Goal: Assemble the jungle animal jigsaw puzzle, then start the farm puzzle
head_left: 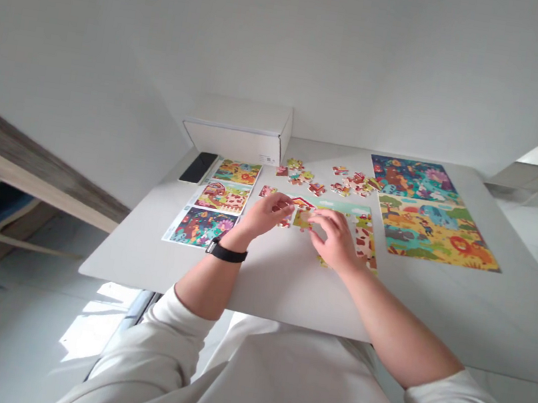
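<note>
A partly assembled farm jigsaw puzzle [363, 232] lies in front of me, with a red barn roof [302, 202] along its far edge. My right hand [337, 238] pinches a yellow-green puzzle piece [302, 218] over the puzzle's middle. On the left side, my left hand [265, 214] has its fingers curled together close to that piece; whatever lies in them is hidden. Just under its fingertips a red-and-white piece [285, 222] shows in part. A pink piece [267, 191] rests behind my left hand. Both hands cover some of the puzzle.
Loose puzzle pieces [342, 188] are scattered behind the puzzle. At left lie a picture sheet [222, 196] and a black phone [198, 167], before a white box [232, 139]. Two finished-looking animal pictures [435, 220] lie at right. A wall borders the table's [280, 291] far side.
</note>
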`<state>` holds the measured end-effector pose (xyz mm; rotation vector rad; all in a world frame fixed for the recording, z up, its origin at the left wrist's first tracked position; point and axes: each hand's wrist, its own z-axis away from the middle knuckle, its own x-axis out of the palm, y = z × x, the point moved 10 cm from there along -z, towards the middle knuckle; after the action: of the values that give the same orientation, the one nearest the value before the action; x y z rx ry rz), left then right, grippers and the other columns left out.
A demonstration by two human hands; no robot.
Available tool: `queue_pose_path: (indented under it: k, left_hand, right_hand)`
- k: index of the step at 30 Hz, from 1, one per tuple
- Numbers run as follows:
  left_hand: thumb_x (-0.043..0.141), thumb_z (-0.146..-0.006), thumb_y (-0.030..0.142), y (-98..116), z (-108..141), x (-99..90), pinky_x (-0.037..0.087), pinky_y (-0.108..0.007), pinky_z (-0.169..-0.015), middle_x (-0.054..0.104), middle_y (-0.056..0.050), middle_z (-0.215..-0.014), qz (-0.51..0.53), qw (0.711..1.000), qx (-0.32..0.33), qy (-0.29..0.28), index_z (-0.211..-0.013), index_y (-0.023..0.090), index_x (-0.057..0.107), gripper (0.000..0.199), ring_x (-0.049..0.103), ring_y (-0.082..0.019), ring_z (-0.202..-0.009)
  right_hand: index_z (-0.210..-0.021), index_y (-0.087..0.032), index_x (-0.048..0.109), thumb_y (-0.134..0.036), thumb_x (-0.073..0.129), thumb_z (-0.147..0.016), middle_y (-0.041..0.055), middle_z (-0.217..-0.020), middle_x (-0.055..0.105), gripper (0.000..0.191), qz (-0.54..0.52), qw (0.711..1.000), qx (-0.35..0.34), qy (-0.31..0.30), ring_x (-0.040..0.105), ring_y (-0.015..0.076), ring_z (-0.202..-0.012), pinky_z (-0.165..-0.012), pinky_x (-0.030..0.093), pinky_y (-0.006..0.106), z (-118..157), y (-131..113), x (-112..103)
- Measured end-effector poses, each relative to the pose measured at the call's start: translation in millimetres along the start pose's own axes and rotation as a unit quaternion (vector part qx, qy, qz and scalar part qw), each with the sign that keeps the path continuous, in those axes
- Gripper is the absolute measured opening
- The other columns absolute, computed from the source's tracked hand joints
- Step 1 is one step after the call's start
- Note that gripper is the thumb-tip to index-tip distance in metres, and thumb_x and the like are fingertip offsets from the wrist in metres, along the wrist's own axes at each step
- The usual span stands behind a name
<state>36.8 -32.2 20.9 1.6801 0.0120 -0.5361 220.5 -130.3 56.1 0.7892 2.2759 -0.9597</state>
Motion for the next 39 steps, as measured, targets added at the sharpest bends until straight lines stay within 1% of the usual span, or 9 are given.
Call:
queue_pose_path:
  k: [2, 4, 7, 10, 13, 20, 28, 33, 39]
  left_hand:
    - [0.074, -0.1, 0.046, 5.9, 1.1, -23.5, 0.052, -0.03, -0.08, 0.079, -0.007, -0.107, -0.078, 0.995, 0.016, 0.06, -0.114, 0.021, 0.075, 0.029, 0.071, -0.019, -0.091]
    - [0.068, -0.103, 0.037, 9.6, 4.0, -39.9, 0.053, -0.031, -0.089, 0.08, -0.008, -0.112, -0.144, 0.985, 0.015, 0.093, -0.117, 0.021, 0.076, 0.023, 0.073, -0.021, -0.099]
    - [0.07, -0.102, 0.03, 7.5, 7.8, -46.7, 0.054, -0.035, -0.097, 0.081, -0.009, -0.112, -0.242, 0.967, -0.004, 0.083, -0.118, 0.022, 0.077, 0.02, 0.074, -0.025, -0.103]
    - [0.075, -0.098, 0.031, 1.8, 9.8, -40.4, 0.054, -0.038, -0.102, 0.08, -0.011, -0.116, -0.308, 0.95, -0.004, 0.045, -0.119, 0.022, 0.079, 0.023, 0.074, -0.029, -0.108]
    - [0.076, -0.099, 0.033, -1.3, 10.4, -33.6, 0.054, -0.039, -0.105, 0.079, -0.013, -0.122, -0.341, 0.94, 0.018, 0.026, -0.121, 0.022, 0.08, 0.025, 0.073, -0.032, -0.114]
    - [0.072, -0.101, 0.03, -4.6, 11.5, -16.7, 0.056, -0.041, -0.108, 0.08, -0.012, -0.125, -0.398, 0.917, 0.025, -0.023, -0.124, 0.022, 0.079, 0.025, 0.073, -0.032, -0.12]
    - [0.071, -0.103, 0.03, -2.6, 14.1, -0.1, 0.059, -0.039, -0.107, 0.078, -0.013, -0.126, -0.464, 0.884, 0.037, -0.043, -0.125, 0.021, 0.079, 0.025, 0.074, -0.029, -0.12]
    - [0.075, -0.102, 0.033, -8.2, 12.1, 4.2, 0.059, -0.039, -0.105, 0.077, -0.013, -0.124, -0.466, 0.883, 0.029, -0.049, -0.124, 0.022, 0.08, 0.026, 0.073, -0.03, -0.121]
    - [0.079, -0.1, 0.037, -16.1, 8.5, 2.0, 0.058, -0.041, -0.107, 0.076, -0.013, -0.127, -0.448, 0.892, 0.029, -0.04, -0.128, 0.022, 0.08, 0.031, 0.072, -0.031, -0.121]
  right_hand:
    - [-0.124, -0.029, 0.075, -0.018, 0.069, -0.102, 0.0116, -0.132, 0.074, 0.025, -0.007, 1.0, 0.001, -0.024, 0.067, 0.0334, -0.131, -0.117, 0.054, 0.054, 0.0, -3.0, 8.2]
    - [-0.124, -0.029, 0.075, -0.017, 0.07, -0.101, 0.0107, -0.132, 0.075, 0.027, -0.016, 0.998, 0.0, -0.061, 0.068, 0.0325, -0.13, -0.116, 0.054, 0.053, 0.0, -7.4, 20.9]
    - [-0.126, -0.029, 0.075, -0.015, 0.072, -0.1, 0.0098, -0.131, 0.077, 0.03, -0.028, 0.993, -0.01, -0.118, 0.069, 0.0313, -0.128, -0.115, 0.054, 0.051, 0.2, -15.9, 43.1]
    - [-0.127, -0.029, 0.076, -0.016, 0.074, -0.1, 0.0094, -0.13, 0.079, 0.03, -0.032, 0.988, -0.015, -0.151, 0.07, 0.0311, -0.128, -0.115, 0.052, 0.051, 0.3, -21.1, 60.8]
    - [-0.125, -0.028, 0.077, -0.02, 0.075, -0.102, 0.0098, -0.129, 0.08, 0.024, -0.021, 0.988, -0.015, -0.152, 0.071, 0.0309, -0.126, -0.113, 0.051, 0.05, 0.6, -21.8, 69.9]
    - [-0.125, -0.027, 0.081, -0.024, 0.077, -0.103, 0.0112, -0.131, 0.08, 0.023, 0.035, 0.987, -0.007, -0.159, 0.068, 0.0317, -0.125, -0.111, 0.051, 0.049, 4.6, -16.3, 79.8]
    - [-0.137, -0.031, 0.08, -0.031, 0.069, -0.108, 0.0116, -0.139, 0.075, 0.03, 0.063, 0.981, -0.005, -0.184, 0.065, 0.0327, -0.128, -0.113, 0.05, 0.05, 6.2, -18.8, 83.1]
    - [-0.141, -0.031, 0.079, -0.034, 0.067, -0.11, 0.0126, -0.14, 0.073, 0.033, 0.072, 0.979, -0.005, -0.193, 0.062, 0.034, -0.132, -0.115, 0.049, 0.051, 8.1, -20.1, 83.6]
    - [-0.143, -0.03, 0.077, -0.025, 0.069, -0.107, 0.0113, -0.144, 0.074, 0.038, 0.06, 0.979, -0.024, -0.196, 0.061, 0.0332, -0.135, -0.117, 0.048, 0.052, 9.8, -24.5, 81.6]
